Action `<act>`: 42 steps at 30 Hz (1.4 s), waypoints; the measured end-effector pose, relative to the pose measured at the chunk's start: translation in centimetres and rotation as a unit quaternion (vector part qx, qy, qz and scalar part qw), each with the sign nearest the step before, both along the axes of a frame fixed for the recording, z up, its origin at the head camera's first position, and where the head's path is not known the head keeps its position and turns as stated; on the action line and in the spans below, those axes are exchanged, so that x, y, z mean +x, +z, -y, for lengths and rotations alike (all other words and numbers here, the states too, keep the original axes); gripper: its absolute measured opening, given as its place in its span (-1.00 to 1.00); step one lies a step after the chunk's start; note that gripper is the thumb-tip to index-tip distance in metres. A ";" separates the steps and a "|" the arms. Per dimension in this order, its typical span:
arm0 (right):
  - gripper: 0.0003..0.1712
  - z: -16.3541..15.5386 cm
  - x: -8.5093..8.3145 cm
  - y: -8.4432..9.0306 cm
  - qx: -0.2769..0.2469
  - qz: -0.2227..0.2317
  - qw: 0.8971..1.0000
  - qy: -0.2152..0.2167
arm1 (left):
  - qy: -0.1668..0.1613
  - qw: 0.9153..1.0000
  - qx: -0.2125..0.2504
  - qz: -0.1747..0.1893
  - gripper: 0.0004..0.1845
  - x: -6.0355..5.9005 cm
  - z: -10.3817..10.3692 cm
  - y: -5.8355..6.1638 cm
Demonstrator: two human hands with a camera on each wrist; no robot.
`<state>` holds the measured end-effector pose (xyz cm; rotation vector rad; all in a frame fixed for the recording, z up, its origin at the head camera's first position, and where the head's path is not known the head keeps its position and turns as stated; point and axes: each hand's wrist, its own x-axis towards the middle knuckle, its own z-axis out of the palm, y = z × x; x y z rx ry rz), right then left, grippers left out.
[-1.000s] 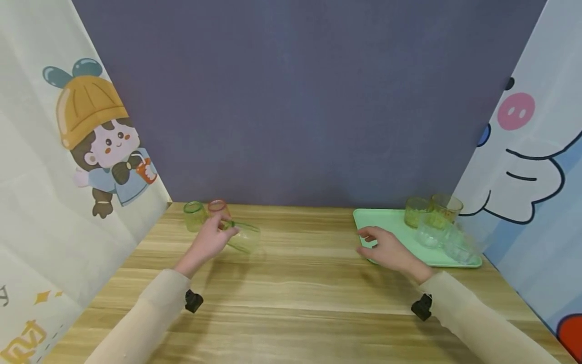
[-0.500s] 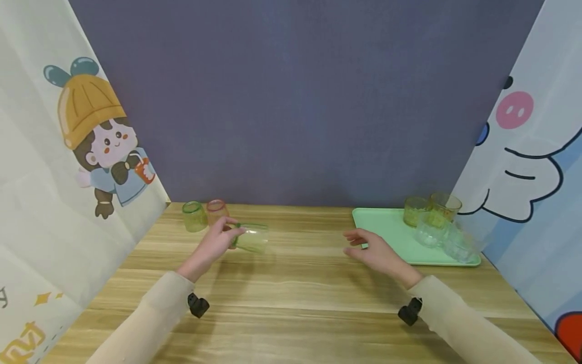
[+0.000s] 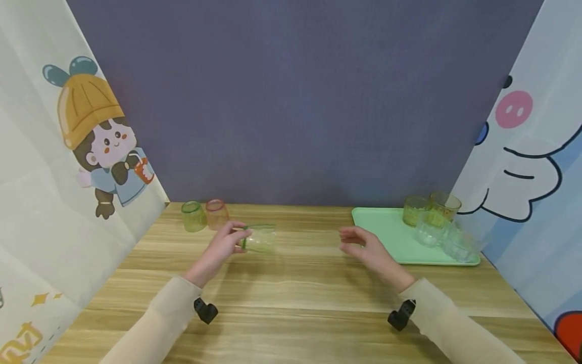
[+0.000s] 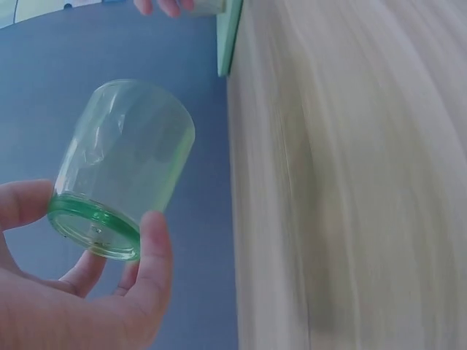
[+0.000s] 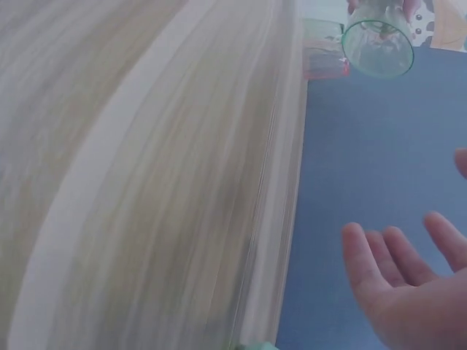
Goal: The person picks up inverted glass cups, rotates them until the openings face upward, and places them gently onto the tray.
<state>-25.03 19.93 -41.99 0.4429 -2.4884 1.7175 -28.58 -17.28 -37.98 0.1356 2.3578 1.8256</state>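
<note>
Clear glasses on the green tray (image 3: pixel 386 227) blur into one another, so their number cannot be told. No readable writing shows; the side curtains carry only cartoon figures. The left hand (image 3: pixel 223 247) holds a pale green glass (image 3: pixel 258 238) tipped on its side above the bench (image 3: pixel 295 293), left of the tray, its grip curled round the rim end. The right hand (image 3: pixel 366 250) hovers just left of the tray, fingers (image 5: pixel 379 266) loosely spread, holding nothing.
</note>
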 end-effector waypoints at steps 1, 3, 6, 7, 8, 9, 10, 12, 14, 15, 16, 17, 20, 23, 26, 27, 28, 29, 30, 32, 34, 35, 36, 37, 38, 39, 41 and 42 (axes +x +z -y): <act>-0.46 0.1 0.0 -0.1 -0.017 0.004 1.000 0.001 | -0.001 1.000 0.007 0.004 -0.52 0.1 -0.1 -0.1; -0.47 0.3 0.0 -0.3 -0.046 0.005 0.999 0.007 | -0.005 1.000 0.018 0.011 -0.51 0.3 -0.4 -0.2; -0.47 0.7 0.0 -0.4 -0.079 0.001 0.997 0.019 | -0.012 0.999 0.033 0.018 -0.49 0.5 -0.8 -0.4; -0.47 0.8 0.0 -0.5 -0.087 -0.001 0.996 0.022 | -0.014 0.999 0.038 0.020 -0.50 0.6 -0.9 -0.4; -0.46 0.9 0.0 -0.5 -0.091 -0.004 0.996 0.024 | -0.016 0.999 0.044 0.021 -0.51 0.6 -1.0 -0.5; -0.47 1.0 0.1 -0.5 -0.093 -0.007 0.995 0.025 | -0.017 0.998 0.051 0.024 -0.52 0.6 -1.2 -0.5; -0.47 1.1 0.1 -0.5 -0.095 -0.010 0.995 0.026 | -0.019 0.998 0.058 0.025 -0.52 0.7 -1.3 -0.5; -0.48 1.3 0.2 -0.5 -0.096 -0.016 0.995 0.028 | -0.021 0.997 0.066 0.028 -0.54 0.7 -1.5 -0.5; -0.48 1.5 0.2 -0.4 -0.096 -0.018 0.995 0.031 | -0.021 0.997 0.071 0.028 -0.54 0.8 -1.7 -0.5; -0.48 1.6 0.2 -0.4 -0.095 -0.019 0.995 0.032 | -0.021 0.997 0.071 0.028 -0.54 0.8 -1.8 -0.5; -0.48 1.7 0.2 -0.4 -0.093 -0.019 0.995 0.033 | -0.022 0.997 0.071 0.027 -0.53 0.8 -1.9 -0.5; -0.47 1.8 0.2 -0.4 -0.092 -0.018 0.995 0.032 | -0.022 0.997 0.069 0.027 -0.53 0.9 -1.9 -0.4; -0.47 2.0 0.3 -0.4 -0.091 -0.016 0.995 0.030 | -0.027 0.997 0.070 0.024 -0.53 0.9 -2.3 -0.4; -0.48 2.2 0.3 -0.4 -0.095 -0.017 0.995 0.027 | -0.029 0.996 0.075 0.024 -0.54 0.8 -2.8 -0.5; -0.46 2.4 0.3 -0.4 -0.103 -0.018 0.994 0.029 | -0.029 0.996 0.086 0.024 -0.56 0.7 -3.3 -0.5; -0.45 2.4 0.3 -0.4 -0.106 -0.019 0.994 0.030 | -0.030 0.995 0.087 0.024 -0.56 0.6 -3.5 -0.5; -0.44 2.5 0.3 -0.4 -0.107 -0.019 0.994 0.031 | -0.031 0.995 0.088 0.024 -0.56 0.6 -3.6 -0.5; -0.43 2.5 0.3 -0.4 -0.109 -0.017 0.993 0.031 | -0.033 0.995 0.089 0.025 -0.56 0.6 -3.8 -0.5; -0.42 2.6 0.3 -0.4 -0.110 -0.016 0.993 0.030 | -0.036 0.995 0.088 0.025 -0.56 0.6 -3.9 -0.5; -0.41 2.7 0.3 -0.3 -0.112 -0.014 0.993 0.031 | -0.042 0.995 0.086 0.026 -0.56 0.6 -4.0 -0.5; -0.39 2.8 0.4 -0.2 -0.114 -0.012 0.993 0.032 | -0.045 0.995 0.085 0.026 -0.56 0.5 -4.2 -0.5; -0.39 2.8 0.4 -0.2 -0.115 -0.012 0.993 0.032 | -0.047 0.995 0.085 0.026 -0.56 0.5 -4.3 -0.5; -0.38 2.9 0.3 -0.1 -0.116 -0.013 0.993 0.033 | -0.048 0.995 0.086 0.027 -0.56 0.5 -4.4 -0.5; -0.38 3.0 0.3 -0.1 -0.117 -0.015 0.992 0.035 | -0.049 0.995 0.086 0.028 -0.56 0.5 -4.5 -0.5; -0.37 3.1 0.3 -0.1 -0.118 -0.016 0.992 0.035 | -0.052 0.994 0.087 0.028 -0.56 0.5 -4.6 -0.4; -0.37 3.2 0.3 0.0 -0.120 -0.018 0.992 0.036 | -0.054 0.994 0.087 0.028 -0.56 0.5 -4.7 -0.4; -0.37 3.4 0.3 0.0 -0.122 -0.022 0.992 0.038 | -0.060 0.994 0.090 0.029 -0.56 0.6 -4.9 -0.4; -0.37 3.5 0.3 0.0 -0.123 -0.022 0.991 0.040 | -0.064 0.993 0.091 0.029 -0.55 0.7 -5.0 -0.4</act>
